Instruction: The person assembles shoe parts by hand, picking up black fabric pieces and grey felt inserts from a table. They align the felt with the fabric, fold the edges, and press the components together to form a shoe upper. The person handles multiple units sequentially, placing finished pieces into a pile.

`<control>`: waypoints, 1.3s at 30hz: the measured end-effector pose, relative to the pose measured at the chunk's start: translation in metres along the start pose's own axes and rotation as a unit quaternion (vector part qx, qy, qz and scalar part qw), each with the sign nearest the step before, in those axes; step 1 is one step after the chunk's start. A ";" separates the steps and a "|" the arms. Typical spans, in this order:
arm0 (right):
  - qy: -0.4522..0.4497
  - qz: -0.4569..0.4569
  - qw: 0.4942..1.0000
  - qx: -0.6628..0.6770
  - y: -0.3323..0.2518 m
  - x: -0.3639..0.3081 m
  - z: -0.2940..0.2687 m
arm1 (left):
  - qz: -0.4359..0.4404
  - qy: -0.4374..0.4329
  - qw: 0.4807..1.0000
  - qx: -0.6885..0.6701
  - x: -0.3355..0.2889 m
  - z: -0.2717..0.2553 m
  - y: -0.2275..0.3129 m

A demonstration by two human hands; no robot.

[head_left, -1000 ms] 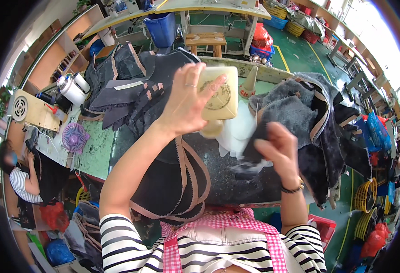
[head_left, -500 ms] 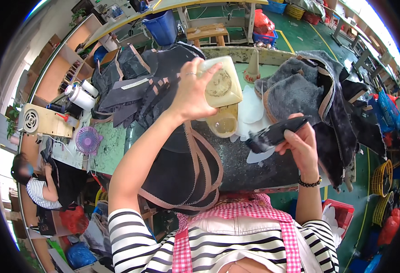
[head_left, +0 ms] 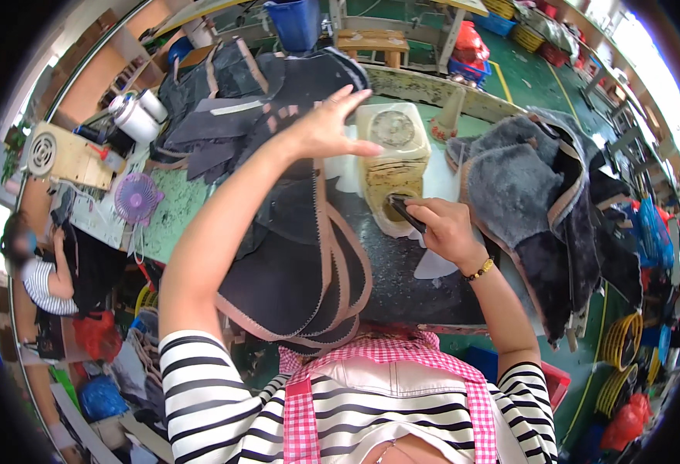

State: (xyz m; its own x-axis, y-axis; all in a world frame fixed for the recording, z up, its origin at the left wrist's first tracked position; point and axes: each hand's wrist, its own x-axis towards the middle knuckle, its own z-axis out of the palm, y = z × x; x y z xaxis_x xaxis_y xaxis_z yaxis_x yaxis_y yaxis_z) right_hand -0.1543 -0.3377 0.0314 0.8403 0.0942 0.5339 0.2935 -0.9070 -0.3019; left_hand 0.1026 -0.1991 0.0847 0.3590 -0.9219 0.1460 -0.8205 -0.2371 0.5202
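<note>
A yellowed, translucent plastic container (head_left: 394, 166) stands on the dark worktop, with a rounded opening at its near end. My left hand (head_left: 328, 127) is just left of its top, fingers spread and holding nothing. My right hand (head_left: 447, 230) grips a black, flat-handled brush (head_left: 410, 214); its bristle end is down in the container's opening and hidden. White, thin pieces (head_left: 439, 264) lie around the container. To the left, dark fabric panels (head_left: 274, 290) with pinkish-brown zigzag-edged trim hang over the near table edge.
Grey fleecy pieces (head_left: 510, 189) are heaped at the right, beside a pale cone (head_left: 450, 112). More dark cut pieces (head_left: 232, 116) pile up at the far left. A purple fan (head_left: 137, 197) stands further left, near another seated person (head_left: 50, 271).
My left hand has let go of the container, which was tilted and now stands on the worktop. My right hand has moved left, bringing the brush into the opening.
</note>
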 end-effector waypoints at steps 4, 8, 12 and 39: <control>-0.051 -0.009 0.998 -0.033 0.002 -0.007 0.013 | -0.098 -0.044 0.988 0.114 -0.096 -0.045 -0.044; -0.046 0.053 0.997 -0.018 -0.030 0.008 -0.010 | -0.203 -0.030 0.975 0.080 -0.171 0.000 -0.048; 0.014 0.241 0.969 0.061 -0.032 -0.011 -0.014 | -0.235 0.043 0.970 0.041 -0.180 0.022 -0.044; -0.080 0.256 0.929 0.255 -0.024 0.162 0.122 | -0.196 0.221 0.951 -0.086 -0.193 0.066 -0.067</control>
State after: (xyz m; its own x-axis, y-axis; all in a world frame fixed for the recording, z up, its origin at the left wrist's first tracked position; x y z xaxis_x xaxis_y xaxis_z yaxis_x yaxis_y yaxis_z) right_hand 0.0307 -0.2502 0.0289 0.9744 -0.1990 0.1045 -0.0201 -0.5403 -0.8412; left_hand 0.0586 -0.0256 -0.0339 0.8063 -0.5442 0.2318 -0.5128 -0.4476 0.7326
